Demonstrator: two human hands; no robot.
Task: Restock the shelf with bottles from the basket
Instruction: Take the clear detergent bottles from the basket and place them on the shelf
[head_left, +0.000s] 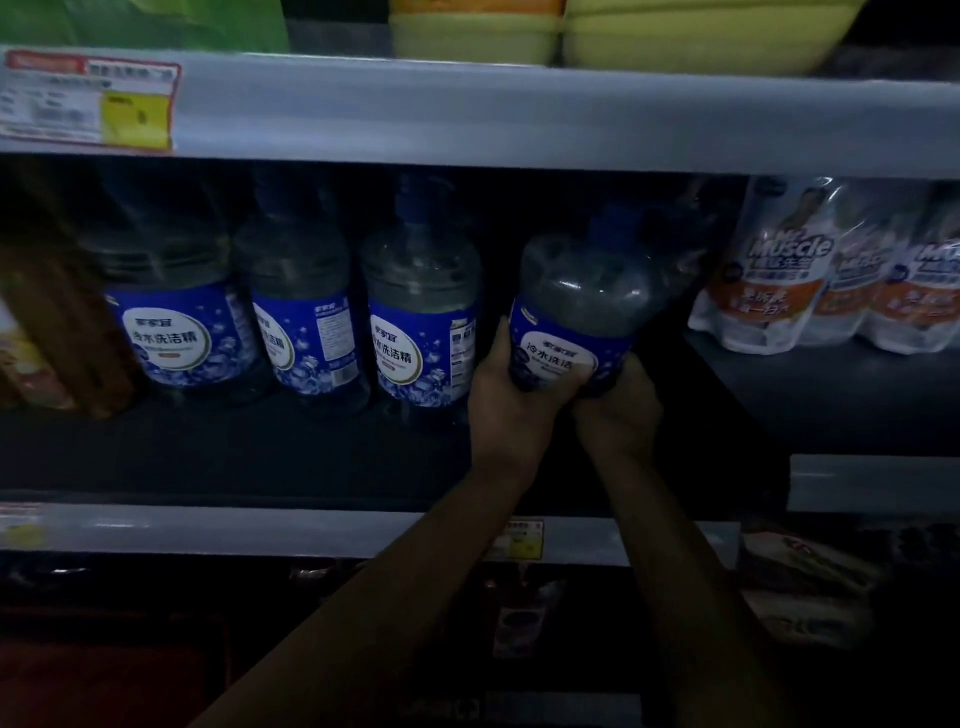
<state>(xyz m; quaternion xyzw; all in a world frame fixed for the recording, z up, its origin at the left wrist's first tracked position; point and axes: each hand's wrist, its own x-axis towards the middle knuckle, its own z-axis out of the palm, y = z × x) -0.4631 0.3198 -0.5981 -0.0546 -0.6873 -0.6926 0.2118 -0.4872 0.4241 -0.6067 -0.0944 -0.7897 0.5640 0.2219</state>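
Right now both of my hands are wrapped round the bottom of one bottle (576, 306). My left hand (506, 395) grips its left side, fingers curled against the blue label, and my right hand (618, 410) cups the base from below and to the right. The bottle is clear with a blue cap, and it tilts, its top leaning away to the right. It sits just above the dark shelf (260, 457); the light is poor, so I cannot tell whether its base touches the board.

Just left of my left hand stand three more bottles (421, 322) of the same kind in a row, upright, labels facing me. The nearest one is close beside my knuckles. Well off to the right of my right hand, on a slightly higher board, is a pack of white and orange pouches (831, 275). Above my hands runs the pale edge of the next shelf, with a price tag (88, 104) far to the left and yellow-green tubs (571, 36) on top.
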